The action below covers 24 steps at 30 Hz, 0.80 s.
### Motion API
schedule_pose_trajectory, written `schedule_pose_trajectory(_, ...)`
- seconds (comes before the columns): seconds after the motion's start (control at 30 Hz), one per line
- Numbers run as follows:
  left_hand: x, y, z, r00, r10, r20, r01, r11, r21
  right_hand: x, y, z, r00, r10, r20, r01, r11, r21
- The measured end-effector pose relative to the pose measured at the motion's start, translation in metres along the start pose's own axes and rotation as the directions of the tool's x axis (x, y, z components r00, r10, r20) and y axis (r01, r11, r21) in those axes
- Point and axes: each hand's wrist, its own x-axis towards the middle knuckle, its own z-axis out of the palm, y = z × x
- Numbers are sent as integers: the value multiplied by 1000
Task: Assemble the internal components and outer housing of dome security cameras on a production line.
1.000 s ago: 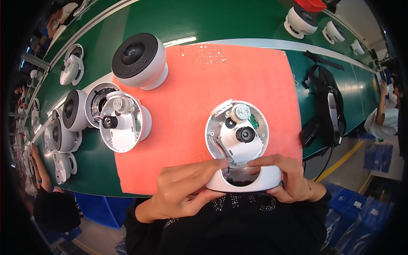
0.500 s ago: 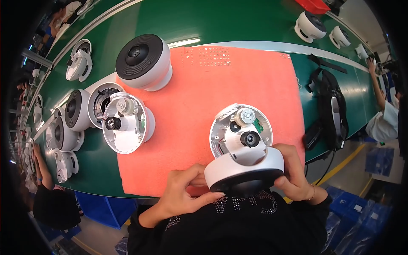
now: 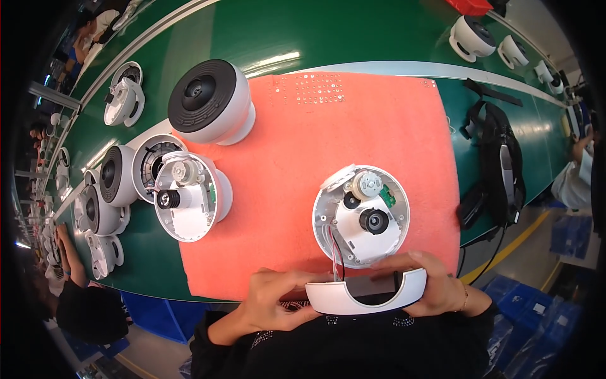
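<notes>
Between both hands, close to my body, I hold a white camera front cover with a rounded notch in its edge. My left hand grips its left end, with the thumb along the cover. My right hand grips the right end, its fingers curled behind it. Thin wires run from the cover to an opened white round camera housing just beyond. A black lens, a round motor and a bit of green circuit board show inside. The housing rests on an orange foam mat.
Another opened housing and a closed black-and-white camera stand at the mat's left. Several more units sit further left. Small screws lie along the far edge. A black bag is at the right; people work on both sides.
The cover has moved toward me, away from the housing, and tilted so that its notch and inside show. Wires between the two are now visible.
</notes>
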Motion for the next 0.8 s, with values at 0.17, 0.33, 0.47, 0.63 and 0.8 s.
schedule_pose_trajectory(0.17, 3, -4, 2, 999, 36, -10, -35, 994, 102, -3, 5, 0, 999, -46, 10, 46, 998, -52)
schedule_pose_trajectory(0.33, 5, -3, 3, 998, 53, -15, -52, 994, 99, -7, 2, -4, 999, -11, 43, 13, 998, -64)
schedule_pose_trajectory(0.47, 13, 4, -4, 998, -9, 63, 12, 999, -42, 10, -14, -15, 973, 229, -5, -229, 973, -26)
schedule_pose_trajectory(0.63, 12, -9, -4, 977, 182, -107, -128, 915, 383, 20, -22, -37, 916, 366, 162, -349, 929, -125)
schedule_pose_trajectory(0.8, 32, -5, -6, 973, 227, -38, -146, 737, 660, 46, -23, -50, 899, 376, 225, -381, 924, -24)
